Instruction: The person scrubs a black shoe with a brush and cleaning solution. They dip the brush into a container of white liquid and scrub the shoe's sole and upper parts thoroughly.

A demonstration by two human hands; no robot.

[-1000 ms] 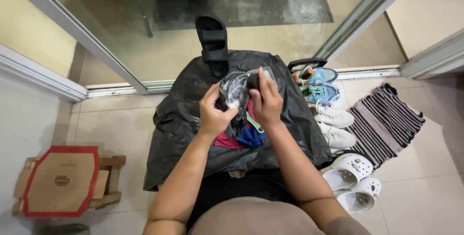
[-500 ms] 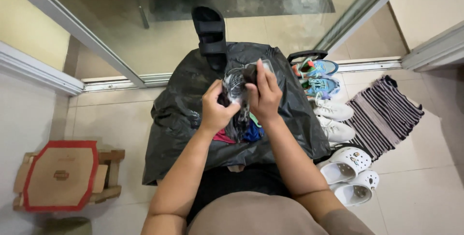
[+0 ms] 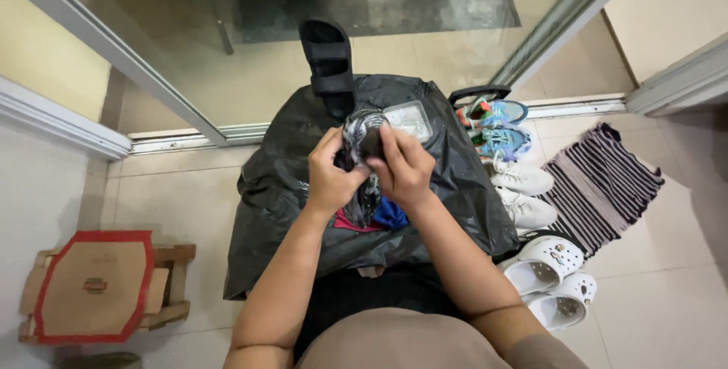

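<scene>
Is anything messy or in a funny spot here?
Yes. A flattened pizza box lies on the floor at the left, and a single black sandal sits by itself at the top edge of the black bag, away from the row of shoes on the right.

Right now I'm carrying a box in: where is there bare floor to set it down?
Bare tile lies between the flattened pizza box and the black garbage bag, and at lower right below the striped mat. Crowded: right of the bag, sneakers and white clogs line up.
</scene>
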